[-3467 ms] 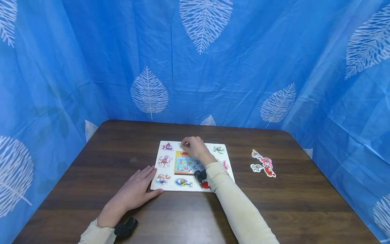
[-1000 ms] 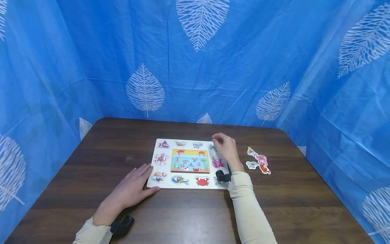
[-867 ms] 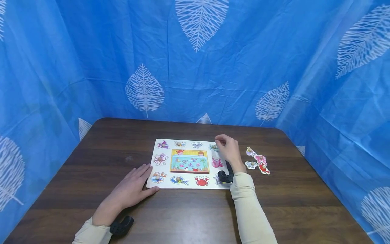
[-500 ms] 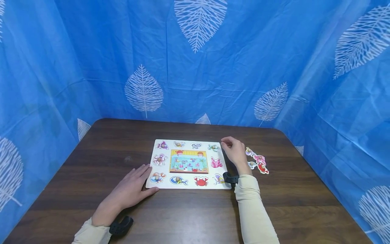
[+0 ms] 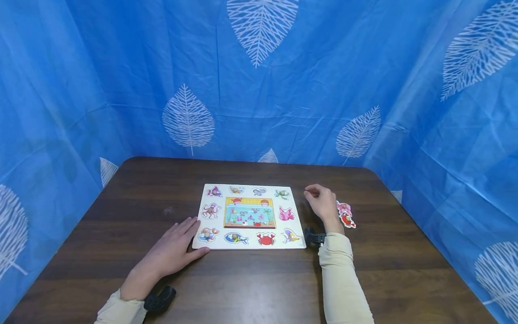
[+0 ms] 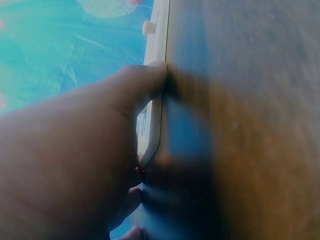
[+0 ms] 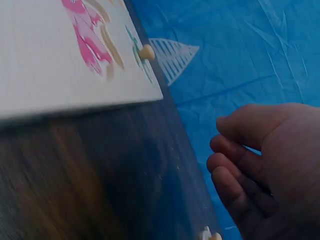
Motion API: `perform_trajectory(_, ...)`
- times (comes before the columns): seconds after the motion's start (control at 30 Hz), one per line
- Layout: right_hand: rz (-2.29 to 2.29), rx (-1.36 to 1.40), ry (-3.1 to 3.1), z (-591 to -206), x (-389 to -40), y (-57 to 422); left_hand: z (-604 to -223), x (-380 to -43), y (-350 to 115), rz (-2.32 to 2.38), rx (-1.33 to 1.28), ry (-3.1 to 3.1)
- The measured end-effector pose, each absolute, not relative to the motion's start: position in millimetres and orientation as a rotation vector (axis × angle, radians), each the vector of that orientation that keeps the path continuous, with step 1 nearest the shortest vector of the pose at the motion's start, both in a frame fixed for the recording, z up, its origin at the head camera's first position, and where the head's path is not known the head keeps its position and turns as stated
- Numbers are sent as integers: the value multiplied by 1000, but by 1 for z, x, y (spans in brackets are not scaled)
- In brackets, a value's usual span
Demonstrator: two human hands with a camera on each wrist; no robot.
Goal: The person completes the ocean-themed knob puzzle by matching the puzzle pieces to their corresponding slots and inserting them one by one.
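A white knob puzzle board (image 5: 252, 243) with sea animals lies mid-table. Against its left edge rests my left hand (image 5: 171, 252), fingers extended and thumb along the near edge. My right hand (image 5: 323, 204) is right of the board, in the air; in the right wrist view its fingers (image 7: 229, 185) are loosely bent with nothing between them. Just right of it lie a pink puzzle piece (image 5: 344, 208) and a red crab piece (image 5: 347, 220); the hand hides other loose pieces. A green turtle piece (image 5: 282, 194) with a knob sits in the board's far right corner.
Several other knobbed pieces, such as the octopus (image 5: 211, 210) and blue fish (image 5: 236, 238), sit in the board. The pink fish (image 5: 286, 213) and red crab (image 5: 265, 238) shapes show no knobs. A blue curtain (image 5: 251, 103) surrounds the dark wooden table (image 5: 251, 288).
My right hand has left the board's far side and moved right, past the turtle corner, to beside the loose pieces, now covering some. My left hand has stayed at the board's edge.
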State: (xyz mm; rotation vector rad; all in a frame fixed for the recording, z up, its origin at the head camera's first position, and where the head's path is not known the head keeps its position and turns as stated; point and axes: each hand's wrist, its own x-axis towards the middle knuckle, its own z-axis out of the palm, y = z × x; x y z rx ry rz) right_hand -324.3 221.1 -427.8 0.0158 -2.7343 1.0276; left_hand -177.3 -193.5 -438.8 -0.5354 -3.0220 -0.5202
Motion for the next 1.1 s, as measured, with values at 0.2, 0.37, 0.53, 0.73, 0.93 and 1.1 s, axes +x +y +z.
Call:
perform_trajectory(0.2, 986, -34, -2748, -420, -322, 237, -438, -177, -193, -539, -517, -3039)
perform_trajectory(0.37, 969, -46, -2795, -413, -317, 249, -436, -177, -192, -536, -519, -3037)
perform_trajectory(0.53, 993, -72, -2863, -408, -310, 256, -436, -176, -192, -534, -525, -3031)
perform_trajectory(0.73, 1012, -130, -2939, -403, -303, 266, -437, -176, -192, -534, -528, -3031)
perform_trajectory(0.93, 1045, -168, -3025, -397, -297, 274, -437, -176, -193, -535, -530, -3034)
perform_trajectory(1.1, 1036, -212, -3089, -391, -293, 278, -437, -176, -192, -538, -522, -3043)
